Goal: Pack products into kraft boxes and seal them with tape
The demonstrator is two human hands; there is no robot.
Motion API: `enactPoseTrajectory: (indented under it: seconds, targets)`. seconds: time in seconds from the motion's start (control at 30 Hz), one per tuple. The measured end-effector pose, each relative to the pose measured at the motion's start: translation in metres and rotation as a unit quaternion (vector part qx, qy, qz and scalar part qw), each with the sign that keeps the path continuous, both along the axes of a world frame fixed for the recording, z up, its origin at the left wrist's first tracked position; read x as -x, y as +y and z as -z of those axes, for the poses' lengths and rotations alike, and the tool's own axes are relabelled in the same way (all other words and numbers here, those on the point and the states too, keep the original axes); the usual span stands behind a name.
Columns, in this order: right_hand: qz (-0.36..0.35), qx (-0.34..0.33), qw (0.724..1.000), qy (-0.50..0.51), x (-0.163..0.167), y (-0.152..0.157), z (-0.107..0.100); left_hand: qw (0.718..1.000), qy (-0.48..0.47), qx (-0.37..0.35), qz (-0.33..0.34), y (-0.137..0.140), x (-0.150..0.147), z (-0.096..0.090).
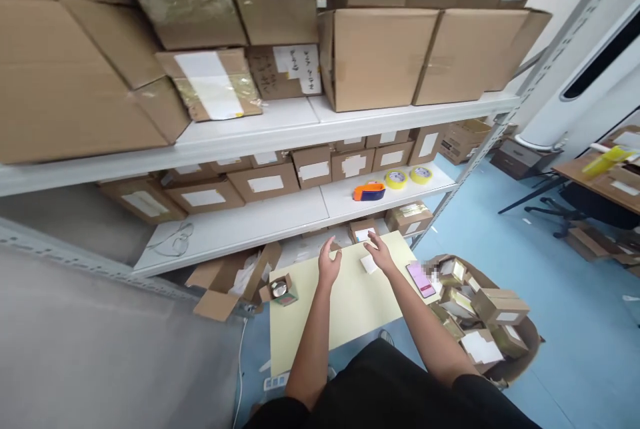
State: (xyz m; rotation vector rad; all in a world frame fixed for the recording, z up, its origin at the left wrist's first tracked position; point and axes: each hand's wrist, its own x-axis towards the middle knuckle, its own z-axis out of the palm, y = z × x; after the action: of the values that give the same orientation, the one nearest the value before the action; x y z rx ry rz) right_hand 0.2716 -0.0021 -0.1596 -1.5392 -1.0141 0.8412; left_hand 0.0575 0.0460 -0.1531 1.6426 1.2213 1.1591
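Observation:
My left hand is raised over the pale yellow table, fingers apart, holding nothing. Opposite it, my right hand is also open, thumb and fingers spread. Close by the right hand's wrist lies a small white piece, perhaps paper, on the tabletop. A small open carton with a round silver-topped item inside stands at the table's left edge. To the right of my right forearm, a phone with a pink lit screen lies near the table's edge.
An orange and blue tape dispenser and two yellow tape rolls sit on the middle shelf. Right of the table, a large container holds several small boxes. An open cardboard box stands at left. Large cartons fill the upper shelf.

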Motion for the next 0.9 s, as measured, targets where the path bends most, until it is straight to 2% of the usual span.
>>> enactPoseTrajectory:
  seconds: [0.17,0.27,0.37,0.5,0.6,0.77,0.9]
  targets:
    - [-0.01,-0.041,0.994,-0.101,-0.076,0.03,-0.032,0.999,0.046,-0.002,0.014,0.005,-0.061,-0.012]
    - [-0.025,-0.071,0.978,-0.192,-0.113,0.068,-0.057,0.998,0.064,-0.008,0.019,-0.004,-0.084,-0.007]
    - [-0.06,-0.081,0.96,-0.262,-0.136,0.115,-0.082,0.998,0.055,0.008,-0.001,-0.018,-0.09,0.004]
    - [-0.138,-0.059,0.923,-0.355,-0.142,0.163,-0.096,0.997,0.053,0.015,-0.049,-0.037,-0.08,0.013]
    - [-0.165,-0.017,0.897,-0.409,-0.137,0.177,-0.093,0.995,0.046,0.026,-0.079,-0.053,-0.067,0.01]
    - [-0.143,0.03,0.893,-0.426,-0.128,0.171,-0.094,0.994,0.017,0.054,-0.097,-0.074,-0.049,-0.004]
    - [-0.145,0.024,0.887,-0.437,-0.113,0.146,-0.092,0.995,-0.004,0.045,-0.093,-0.08,-0.032,-0.013]
